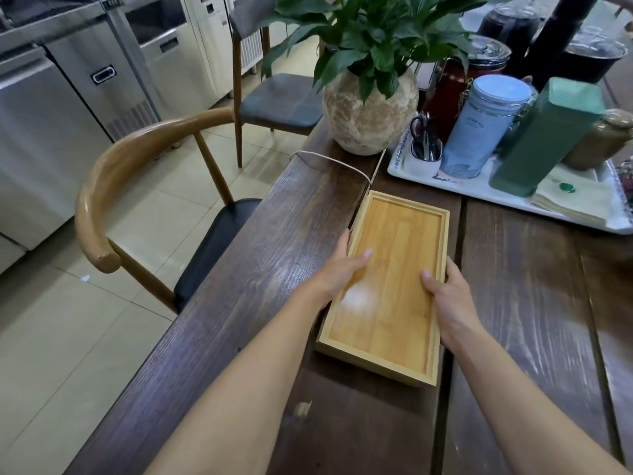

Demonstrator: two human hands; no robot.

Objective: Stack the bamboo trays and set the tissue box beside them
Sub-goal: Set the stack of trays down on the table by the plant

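Observation:
A rectangular bamboo tray [394, 255] lies lengthwise on the dark wooden table [274, 269]. Its thick side at the near corner suggests a second tray under it, but I cannot tell for sure. My left hand [342, 269] grips the tray's left long edge, thumb inside on the tray floor. On the right long edge my right hand [448, 299] holds the same way, thumb inside and fingers down the outer side. No tissue box is in view.
A potted plant in a beige vase [368, 111] stands just beyond the tray. A white serving tray [479, 190] at the right carries canisters, a green tin, scissors and napkins. A string [329, 162] lies by the vase. Wooden chairs [137, 200] stand left of the table.

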